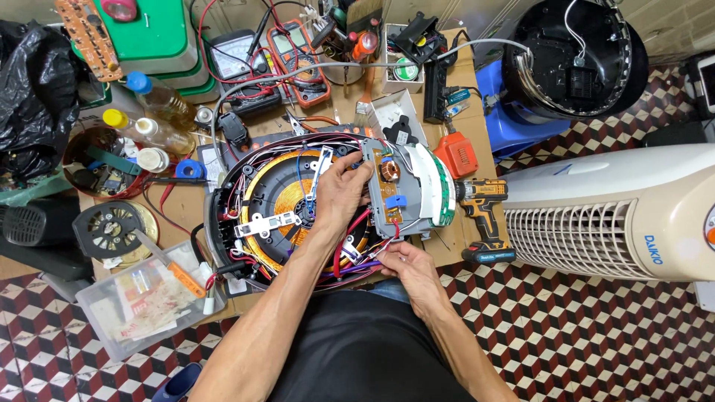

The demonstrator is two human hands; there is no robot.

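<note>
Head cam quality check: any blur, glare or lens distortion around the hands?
Head view: even, soft light, no hard shadows. Left hand on the opened appliance and right hand at the wires are sharp, no motion blur. Mild sheen on the copper coil, nothing blown out. Wide-angle bending shows at the edges: the fan bows.

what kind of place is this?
Probably a small appliance repair bench. The left hand rests on an opened cooker base showing its copper coil; multimeters and a cordless drill lie on the cluttered table.
</note>
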